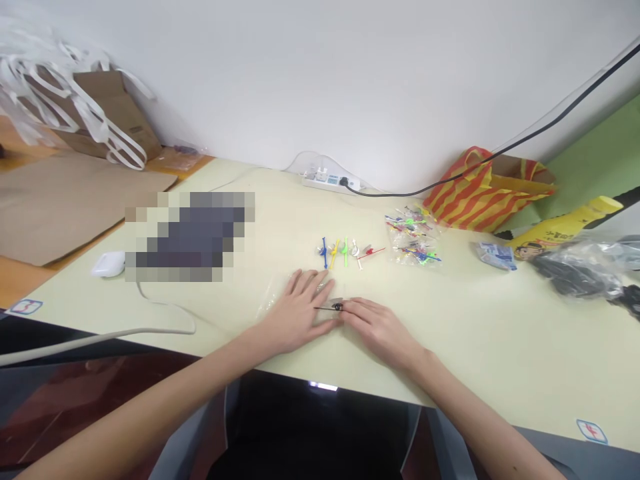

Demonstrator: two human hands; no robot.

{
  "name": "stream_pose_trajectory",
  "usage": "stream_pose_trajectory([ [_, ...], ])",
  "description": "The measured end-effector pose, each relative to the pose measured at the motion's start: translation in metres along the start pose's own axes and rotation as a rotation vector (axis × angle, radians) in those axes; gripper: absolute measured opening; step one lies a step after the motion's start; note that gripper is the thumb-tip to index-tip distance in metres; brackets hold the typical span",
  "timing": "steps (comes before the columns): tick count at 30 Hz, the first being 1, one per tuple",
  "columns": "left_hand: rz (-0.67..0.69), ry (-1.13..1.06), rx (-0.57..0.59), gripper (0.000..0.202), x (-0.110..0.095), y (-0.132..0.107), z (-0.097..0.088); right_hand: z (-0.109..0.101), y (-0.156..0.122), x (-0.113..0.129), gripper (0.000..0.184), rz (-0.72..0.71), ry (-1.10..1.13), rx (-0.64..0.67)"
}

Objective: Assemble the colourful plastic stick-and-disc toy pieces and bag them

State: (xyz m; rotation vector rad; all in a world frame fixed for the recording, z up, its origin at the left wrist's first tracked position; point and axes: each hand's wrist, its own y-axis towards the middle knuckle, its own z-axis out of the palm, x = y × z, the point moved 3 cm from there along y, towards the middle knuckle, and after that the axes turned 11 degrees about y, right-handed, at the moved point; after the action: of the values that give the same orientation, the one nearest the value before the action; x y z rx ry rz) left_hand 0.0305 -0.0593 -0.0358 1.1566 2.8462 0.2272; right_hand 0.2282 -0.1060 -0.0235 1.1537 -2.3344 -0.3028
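My left hand (299, 308) lies flat with fingers spread on a clear plastic bag (274, 297) on the pale table (500, 347). My right hand (376, 325) rests beside it, fingertips pinched on a small black stick-like toy piece (331, 307) that lies between the two hands. Just beyond them stands a row of small coloured pieces (345, 252): blue, yellow, green, white and red. A clear bag of several mixed coloured pieces (413, 237) lies further right.
A white power strip (330, 180) with a black cable sits at the wall. A red-and-yellow striped bag (480, 190), a yellow package (565, 227) and dark plastic bags (585, 270) crowd the right. A white mouse (109, 264) and brown cardboard (65, 200) lie left.
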Motion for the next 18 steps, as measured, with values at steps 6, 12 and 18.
stream_pose_trajectory([
  [6,-0.010,-0.038,0.051,0.077,0.007,0.002,0.001,-0.008,-0.018,-0.007,0.026,0.055,-0.079,-0.022],
  [12,-0.018,-0.059,0.049,0.066,0.010,0.001,0.000,-0.013,-0.021,-0.013,0.041,0.150,-0.073,0.018],
  [18,-0.024,-0.087,0.048,0.056,0.010,0.001,-0.002,-0.017,-0.020,-0.018,0.036,0.141,-0.070,-0.007],
])
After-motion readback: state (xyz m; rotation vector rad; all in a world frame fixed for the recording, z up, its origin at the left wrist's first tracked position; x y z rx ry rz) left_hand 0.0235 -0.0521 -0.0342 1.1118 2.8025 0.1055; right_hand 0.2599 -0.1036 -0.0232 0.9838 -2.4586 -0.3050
